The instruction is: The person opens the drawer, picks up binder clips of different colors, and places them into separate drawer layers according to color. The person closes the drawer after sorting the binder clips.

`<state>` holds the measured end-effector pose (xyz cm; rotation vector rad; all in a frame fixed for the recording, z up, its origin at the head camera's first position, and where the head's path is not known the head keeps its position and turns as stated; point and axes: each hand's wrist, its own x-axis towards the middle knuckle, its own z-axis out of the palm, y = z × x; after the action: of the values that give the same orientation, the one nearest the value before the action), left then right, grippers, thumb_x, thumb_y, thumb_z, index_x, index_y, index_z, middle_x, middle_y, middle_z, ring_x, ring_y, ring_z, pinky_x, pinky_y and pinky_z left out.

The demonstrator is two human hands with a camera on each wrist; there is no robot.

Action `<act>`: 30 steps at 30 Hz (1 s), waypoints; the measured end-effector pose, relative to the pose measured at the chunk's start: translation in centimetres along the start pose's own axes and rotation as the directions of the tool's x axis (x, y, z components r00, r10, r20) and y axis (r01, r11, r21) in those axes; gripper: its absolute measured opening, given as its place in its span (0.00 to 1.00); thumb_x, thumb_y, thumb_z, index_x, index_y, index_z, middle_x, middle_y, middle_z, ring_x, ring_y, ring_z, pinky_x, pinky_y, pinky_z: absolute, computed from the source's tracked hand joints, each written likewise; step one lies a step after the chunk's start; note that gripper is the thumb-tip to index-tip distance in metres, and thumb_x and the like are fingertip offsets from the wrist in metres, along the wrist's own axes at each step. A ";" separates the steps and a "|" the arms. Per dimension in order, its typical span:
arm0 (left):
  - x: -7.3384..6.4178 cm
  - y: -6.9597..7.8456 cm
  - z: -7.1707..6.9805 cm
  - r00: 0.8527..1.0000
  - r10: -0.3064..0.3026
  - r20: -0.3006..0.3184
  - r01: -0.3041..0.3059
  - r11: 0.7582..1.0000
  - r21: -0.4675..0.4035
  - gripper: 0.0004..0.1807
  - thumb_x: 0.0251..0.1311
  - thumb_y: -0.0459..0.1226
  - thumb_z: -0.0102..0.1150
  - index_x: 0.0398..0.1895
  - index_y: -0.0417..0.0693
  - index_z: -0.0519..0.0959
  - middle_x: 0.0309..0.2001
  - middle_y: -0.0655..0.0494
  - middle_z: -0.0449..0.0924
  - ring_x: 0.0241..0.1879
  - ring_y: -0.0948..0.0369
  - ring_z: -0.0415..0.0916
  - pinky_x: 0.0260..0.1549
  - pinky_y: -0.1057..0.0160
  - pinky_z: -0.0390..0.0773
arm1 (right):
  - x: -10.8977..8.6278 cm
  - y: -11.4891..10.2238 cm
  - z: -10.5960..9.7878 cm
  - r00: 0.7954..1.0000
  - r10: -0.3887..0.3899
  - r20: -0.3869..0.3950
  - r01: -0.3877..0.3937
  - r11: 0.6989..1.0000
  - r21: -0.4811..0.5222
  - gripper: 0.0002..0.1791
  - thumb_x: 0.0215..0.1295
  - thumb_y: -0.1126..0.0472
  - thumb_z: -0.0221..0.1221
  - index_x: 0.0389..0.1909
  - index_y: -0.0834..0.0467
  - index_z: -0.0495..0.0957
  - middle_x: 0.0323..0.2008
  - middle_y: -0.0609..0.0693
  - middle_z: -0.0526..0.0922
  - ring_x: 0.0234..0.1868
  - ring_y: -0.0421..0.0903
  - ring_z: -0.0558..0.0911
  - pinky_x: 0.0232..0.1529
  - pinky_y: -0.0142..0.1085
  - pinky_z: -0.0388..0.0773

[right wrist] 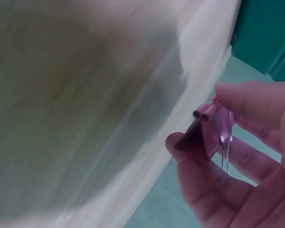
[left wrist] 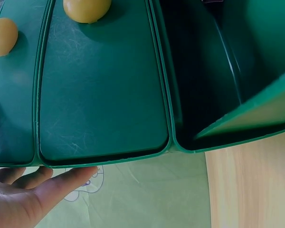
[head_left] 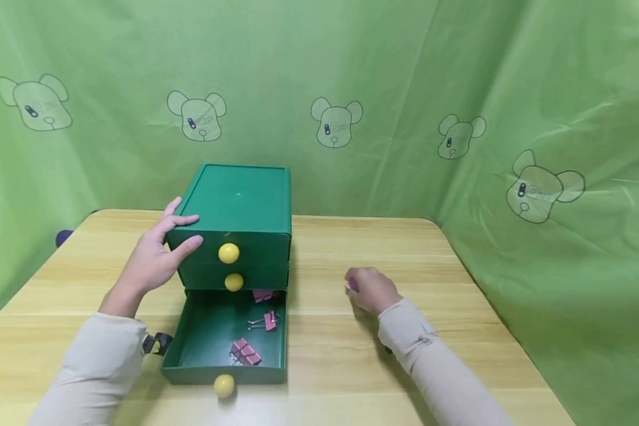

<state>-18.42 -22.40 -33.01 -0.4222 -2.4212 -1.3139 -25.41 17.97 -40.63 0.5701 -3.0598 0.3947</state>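
Between thumb and fingers my right hand (head_left: 373, 290) pinches a pink binder clip (right wrist: 210, 133), above the table to the right of a green drawer cabinet (head_left: 239, 195). Its metal wire handles show in the right wrist view. With fingers spread, my left hand (head_left: 157, 257) rests at the cabinet's upper left front corner, the thumb along its front. The bottom drawer (head_left: 207, 331) is pulled out; the two drawers above it are closed. Inside lie a pink binder clip (head_left: 246, 351) near the front, another binder clip (head_left: 270, 320) behind it and a third, partly hidden at the back.
Yellow round knobs (head_left: 228, 253) stick out from the drawer fronts. The cabinet stands on a wood-grain table (head_left: 330, 361). Green curtains (head_left: 394, 59) with printed bear heads hang behind the table and along its right side. A small purple object (head_left: 63, 238) shows past the left table edge.
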 end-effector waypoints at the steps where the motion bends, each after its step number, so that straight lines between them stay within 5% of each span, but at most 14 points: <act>1: 0.0 0.0 0.0 1.000 0.000 0.000 0.000 1.000 0.001 0.25 0.66 0.41 0.59 0.62 0.38 0.71 0.77 0.49 0.44 0.73 0.41 0.41 0.63 0.31 0.45 | 0.0 -0.1 -0.1 1.000 0.002 -0.007 -0.002 1.000 0.006 0.13 0.58 0.64 0.66 0.45 0.60 0.81 0.30 0.49 0.81 0.30 0.45 0.79 0.33 0.39 0.78; 18: 0.2 0.2 -0.1 1.000 -0.005 0.005 0.005 1.000 0.012 0.26 0.66 0.42 0.59 0.63 0.38 0.71 0.77 0.50 0.44 0.73 0.42 0.41 0.63 0.31 0.45 | -0.7 -2.4 -1.1 0.986 -0.065 -0.151 0.076 0.995 0.068 0.14 0.58 0.61 0.68 0.44 0.61 0.80 0.31 0.49 0.83 0.29 0.42 0.79 0.32 0.36 0.78; 30: 0.0 0.3 0.0 1.000 -0.001 0.004 0.001 1.000 0.013 0.25 0.67 0.42 0.59 0.63 0.38 0.71 0.77 0.48 0.43 0.73 0.40 0.41 0.63 0.31 0.45 | -1.4 -3.8 -1.5 0.950 -0.178 -0.258 0.193 0.981 0.034 0.09 0.55 0.61 0.70 0.34 0.59 0.81 0.26 0.46 0.83 0.24 0.38 0.78 0.26 0.34 0.76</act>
<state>-18.30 -22.24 -32.72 -0.4203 -2.4321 -1.2989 -22.83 15.37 -38.33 0.7387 -2.7300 0.5102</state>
